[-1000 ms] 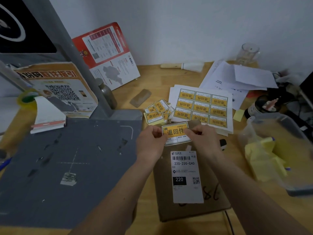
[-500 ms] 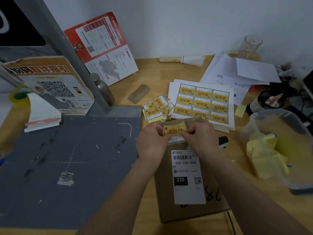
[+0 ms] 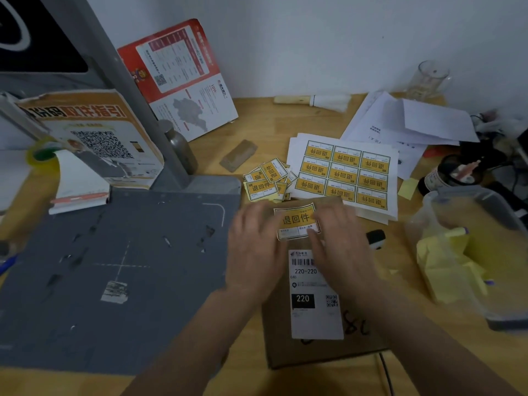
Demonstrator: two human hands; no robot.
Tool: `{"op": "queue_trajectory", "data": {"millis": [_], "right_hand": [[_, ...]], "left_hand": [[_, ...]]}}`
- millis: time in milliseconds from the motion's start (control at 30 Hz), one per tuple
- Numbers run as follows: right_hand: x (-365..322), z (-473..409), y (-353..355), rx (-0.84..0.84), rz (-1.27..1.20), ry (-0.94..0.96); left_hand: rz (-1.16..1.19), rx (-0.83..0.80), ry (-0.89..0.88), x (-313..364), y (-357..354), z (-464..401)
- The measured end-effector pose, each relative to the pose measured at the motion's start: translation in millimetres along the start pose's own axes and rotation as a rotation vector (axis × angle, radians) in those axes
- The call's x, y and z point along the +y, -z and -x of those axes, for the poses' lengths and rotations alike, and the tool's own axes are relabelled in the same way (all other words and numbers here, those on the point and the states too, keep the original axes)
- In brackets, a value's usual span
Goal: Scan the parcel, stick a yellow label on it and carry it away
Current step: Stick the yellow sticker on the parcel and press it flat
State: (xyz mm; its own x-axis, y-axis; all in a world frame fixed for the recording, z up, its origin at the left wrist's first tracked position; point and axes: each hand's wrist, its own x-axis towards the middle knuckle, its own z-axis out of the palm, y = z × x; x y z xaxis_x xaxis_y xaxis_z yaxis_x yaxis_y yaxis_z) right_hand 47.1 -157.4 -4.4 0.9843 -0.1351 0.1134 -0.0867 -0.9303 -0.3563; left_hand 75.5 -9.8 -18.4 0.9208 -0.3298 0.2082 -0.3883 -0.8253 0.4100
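the yellow label [image 3: 297, 221] lies on the parcel [image 3: 323, 350] near the table's [image 3: 285, 121] middle. left hand [image 3: 257, 252] and right hand [image 3: 340, 247] press it flat, fingers straight, holding nothing. carrying away is left.

"220-220" on parcel's white label [image 3: 315, 295]

White wall [image 3: 314, 38], wooden desk [image 3: 265, 124], dim indoor light

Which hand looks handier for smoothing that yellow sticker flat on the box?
Probably the right hand: its fingers already lie across the yellow label on the parcel. The left hand rests beside the label's left edge, better placed to steady it.
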Motion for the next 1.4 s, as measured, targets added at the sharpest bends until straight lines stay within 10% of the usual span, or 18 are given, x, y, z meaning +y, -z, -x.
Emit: {"op": "queue_trajectory", "data": {"millis": [367,600,1400], "right_hand": [[5.5,36.3,-17.0,-0.072,0.079,0.124],[12.7,42.6,-24.9,-0.133,0.104,0.137],[36.3,23.5,-29.3,-0.248,0.192,-0.035]], "left_hand": [[-0.303,-0.261,0.158,-4.7,-17.6,40.7],[-0.259,-0.403,-0.084,5.4,-20.4,31.4],[-0.202,-0.356,0.32,4.9,-26.7,12.7]]}}
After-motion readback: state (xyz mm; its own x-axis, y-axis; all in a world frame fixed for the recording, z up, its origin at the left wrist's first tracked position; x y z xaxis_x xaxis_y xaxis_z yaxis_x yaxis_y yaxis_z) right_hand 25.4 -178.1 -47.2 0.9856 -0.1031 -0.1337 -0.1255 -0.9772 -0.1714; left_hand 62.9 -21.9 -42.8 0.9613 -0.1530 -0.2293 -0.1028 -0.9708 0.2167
